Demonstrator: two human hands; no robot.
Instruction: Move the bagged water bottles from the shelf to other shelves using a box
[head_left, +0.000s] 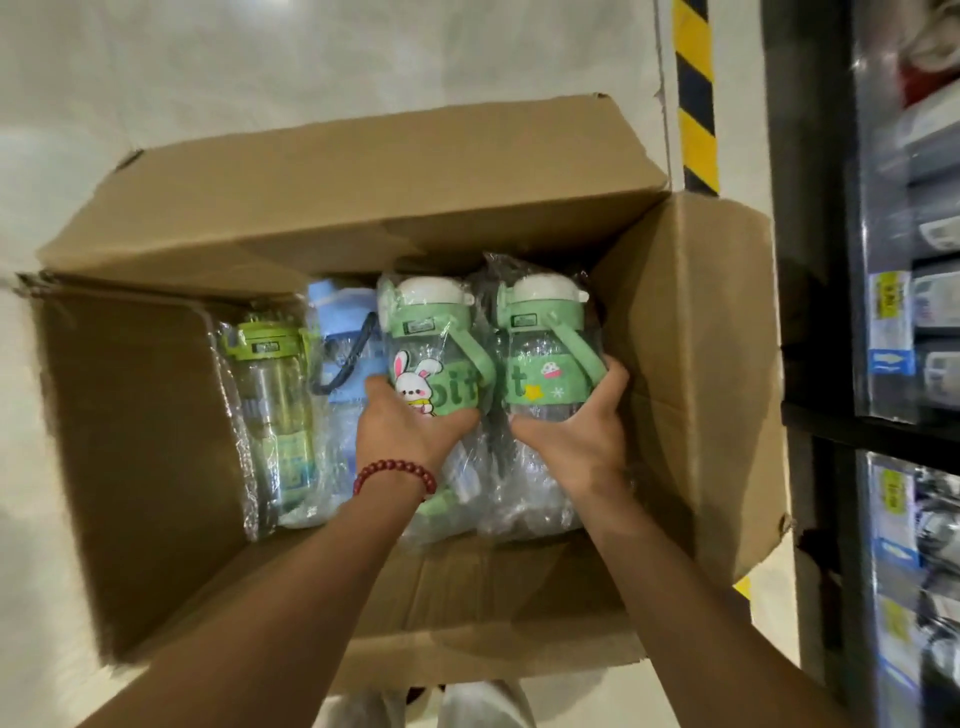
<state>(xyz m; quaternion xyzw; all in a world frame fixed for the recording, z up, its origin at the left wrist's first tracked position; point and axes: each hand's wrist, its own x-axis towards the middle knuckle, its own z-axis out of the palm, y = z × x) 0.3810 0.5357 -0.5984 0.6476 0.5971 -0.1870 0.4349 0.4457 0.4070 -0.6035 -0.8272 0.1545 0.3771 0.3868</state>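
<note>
Four clear plastic-bagged water bottles lie side by side inside the open brown cardboard box (691, 364). At its right wall are two green rabbit-print bottles with white caps: the left hand (410, 431) curls around one (431, 353), the right hand (576, 436) around the other (540, 353). Further from that wall lie one blue bottle (343, 332), then one lime-green-lidded bottle (270, 395). A red bead bracelet (395, 475) circles the left wrist. Outside the box's right flap stands dark shelving (904, 312).
</note>
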